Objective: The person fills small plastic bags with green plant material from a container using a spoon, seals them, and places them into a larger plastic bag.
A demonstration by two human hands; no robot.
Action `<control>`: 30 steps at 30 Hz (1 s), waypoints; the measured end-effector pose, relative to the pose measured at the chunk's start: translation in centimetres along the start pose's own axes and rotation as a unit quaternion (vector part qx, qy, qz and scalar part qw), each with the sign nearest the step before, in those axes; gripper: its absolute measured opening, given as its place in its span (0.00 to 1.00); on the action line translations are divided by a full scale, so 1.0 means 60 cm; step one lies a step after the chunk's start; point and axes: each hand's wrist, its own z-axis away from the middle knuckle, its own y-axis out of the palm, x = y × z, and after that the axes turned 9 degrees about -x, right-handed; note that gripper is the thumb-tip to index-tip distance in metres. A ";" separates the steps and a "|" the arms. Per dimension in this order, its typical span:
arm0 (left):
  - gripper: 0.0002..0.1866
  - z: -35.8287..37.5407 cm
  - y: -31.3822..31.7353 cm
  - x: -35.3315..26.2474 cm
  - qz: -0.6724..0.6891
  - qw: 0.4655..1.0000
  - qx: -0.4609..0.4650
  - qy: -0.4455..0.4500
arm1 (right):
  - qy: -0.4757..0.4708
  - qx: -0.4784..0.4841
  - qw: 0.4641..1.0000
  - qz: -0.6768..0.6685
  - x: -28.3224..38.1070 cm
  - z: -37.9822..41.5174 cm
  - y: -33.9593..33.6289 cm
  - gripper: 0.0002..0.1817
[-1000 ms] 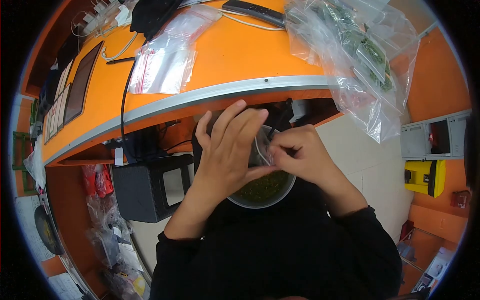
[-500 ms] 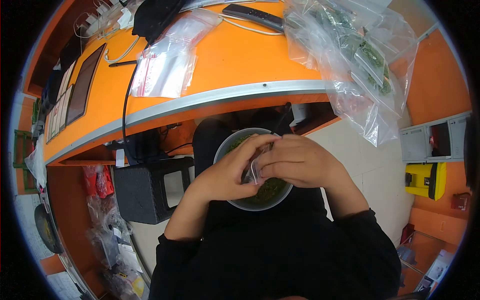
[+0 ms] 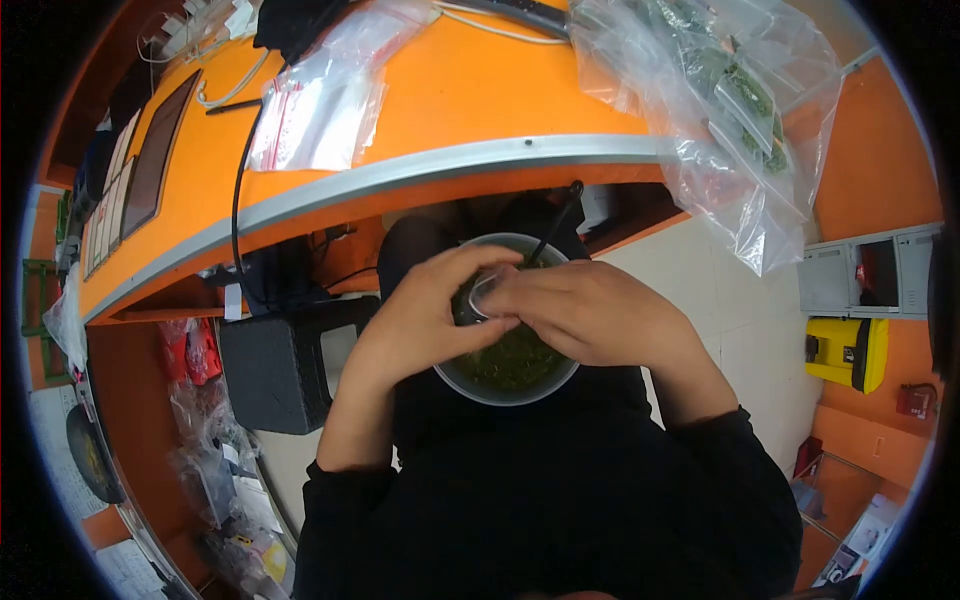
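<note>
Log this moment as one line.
left hand: cupped around small clear bag | right hand: fingers at that bag | under hands: bowl of greens | desk: red-striped clear bags

Black stool (image 3: 265, 375) near the orange desk (image 3: 480, 90), yellow case (image 3: 862, 355) beside a grey cabinet (image 3: 826, 283)

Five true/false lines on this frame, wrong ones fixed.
1. The bowl holds green material. True.
2. The bowl stands on the orange table. False: it is off the table, past its near edge.
3. A black handle leans out of the bowl. True.
4. The stool is yellow. False: the stool is black.
5. A small clear bag is between the left hand and the right hand. True.
</note>
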 end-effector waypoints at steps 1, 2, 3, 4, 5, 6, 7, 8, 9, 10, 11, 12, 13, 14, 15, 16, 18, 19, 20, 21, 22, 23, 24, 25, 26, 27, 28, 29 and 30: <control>0.28 0.000 -0.003 0.002 0.045 0.998 0.006 -0.037 | 0.003 0.004 1.000 -0.004 0.004 -0.001 0.001 0.17; 0.26 0.002 -0.004 0.004 0.089 0.993 0.011 -0.074 | -0.004 -0.008 1.000 0.009 0.009 -0.004 0.002 0.16; 0.26 0.008 -0.002 0.009 0.078 0.996 0.009 -0.049 | -0.011 -0.022 0.999 0.022 0.010 -0.006 0.004 0.16; 0.26 0.012 -0.001 0.013 0.078 0.996 0.009 -0.052 | -0.010 -0.020 1.000 0.019 0.008 -0.006 0.009 0.16; 0.26 0.015 0.000 0.016 0.105 0.992 0.009 -0.064 | -0.023 -0.025 0.999 0.004 0.005 -0.006 0.014 0.15; 0.25 0.017 0.000 0.020 0.133 0.988 0.010 -0.075 | -0.035 -0.030 0.999 -0.010 0.003 -0.006 0.017 0.14; 0.25 0.020 0.002 0.025 0.134 0.988 0.010 -0.076 | -0.034 -0.029 0.999 -0.011 0.000 -0.008 0.015 0.14; 0.25 0.023 0.003 0.030 0.186 0.979 -0.020 -0.078 | -0.058 -0.078 0.995 -0.015 -0.006 -0.010 0.011 0.14; 0.24 0.026 0.003 0.035 0.237 0.967 -0.051 -0.079 | -0.082 -0.126 0.988 -0.018 -0.011 -0.010 0.007 0.13; 0.24 0.030 -0.002 0.040 0.238 0.966 -0.052 -0.080 | -0.045 -0.202 0.978 -0.027 -0.020 -0.006 0.004 0.13; 0.25 0.034 -0.010 0.047 0.286 0.952 -0.073 -0.077 | -0.007 -0.276 0.961 -0.034 -0.032 0.001 0.004 0.12; 0.27 0.039 -0.017 0.053 0.333 0.935 -0.094 -0.072 | 0.043 -0.344 0.938 -0.016 -0.047 0.007 0.008 0.10; 0.33 0.045 -0.018 0.058 0.364 0.920 -0.122 -0.080 | 0.122 -0.400 0.903 -0.103 -0.065 0.018 0.020 0.08; 0.33 0.047 -0.020 0.061 0.366 0.919 -0.124 -0.081 | 0.165 -0.412 0.872 -0.206 -0.072 0.027 0.023 0.10; 0.36 0.048 -0.021 0.064 0.432 0.885 -0.144 -0.093 | 0.198 -0.416 0.853 -0.245 -0.078 0.035 0.026 0.13; 0.39 0.051 -0.021 0.066 0.496 0.847 -0.164 -0.105 | 0.230 -0.418 0.832 -0.283 -0.082 0.039 0.030 0.18; 0.42 0.054 -0.022 0.066 0.510 0.832 -0.177 -0.129 | 0.259 -0.400 0.817 -0.326 -0.091 0.041 0.039 0.22; 0.41 0.055 -0.023 0.071 0.553 0.806 -0.168 -0.127 | 0.285 -0.383 0.798 -0.367 -0.094 0.040 0.041 0.26; 0.41 0.056 -0.024 0.077 0.594 0.779 -0.158 -0.125 | 0.286 -0.383 0.798 -0.367 -0.098 0.039 0.038 0.26; 0.41 0.057 -0.024 0.084 0.594 0.778 -0.158 -0.125 | 0.282 -0.332 0.805 -0.402 -0.103 0.037 0.033 0.27; 0.40 0.058 -0.023 0.092 0.629 0.753 -0.148 -0.121 | 0.277 -0.280 0.809 -0.436 -0.105 0.036 0.029 0.29; 0.39 0.058 -0.022 0.097 0.663 0.727 -0.137 -0.116 | 0.277 -0.279 0.809 -0.436 -0.101 0.032 0.030 0.29; 0.39 0.058 -0.020 0.100 0.662 0.727 -0.137 -0.115 | 0.274 -0.272 0.818 -0.425 -0.094 0.024 0.033 0.27; 0.37 0.058 -0.018 0.102 0.679 0.718 -0.117 -0.103 | 0.271 -0.265 0.827 -0.414 -0.089 0.020 0.034 0.25; 0.36 0.058 -0.016 0.102 0.695 0.707 -0.096 -0.090 | 0.271 -0.264 0.828 -0.414 -0.090 0.022 0.034 0.25; 0.36 0.059 -0.015 0.101 0.695 0.707 -0.098 -0.089 | 0.277 -0.244 0.840 -0.397 -0.093 0.027 0.034 0.24; 0.35 0.060 -0.014 0.099 0.687 0.711 -0.115 -0.097 | 0.282 -0.223 0.852 -0.380 -0.095 0.032 0.034 0.23; 0.34 0.062 -0.012 0.097 0.679 0.714 -0.132 -0.106 | 0.281 -0.221 0.853 -0.380 -0.095 0.039 0.034 0.23; 0.34 0.062 -0.008 0.089 0.679 0.714 -0.134 -0.106 | 0.259 -0.213 0.863 -0.378 -0.094 0.047 0.034 0.22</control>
